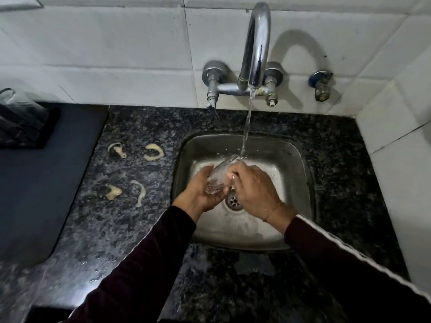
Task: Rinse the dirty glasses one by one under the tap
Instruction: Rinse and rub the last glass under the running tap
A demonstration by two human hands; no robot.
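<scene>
Clear glass [219,177] lies tilted over the sink [296,159], its mouth under the tap [255,43] stream. Your left hand [203,192] cups its base, your right hand [254,190] fingers wrap its side. Turn it slowly, grip firm; wet glass likely slips.

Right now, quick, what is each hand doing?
Left hand: closed around the base of the clear drinking glass, holding it under the tap water.
Right hand: closed on the same glass, near its rim.
</scene>
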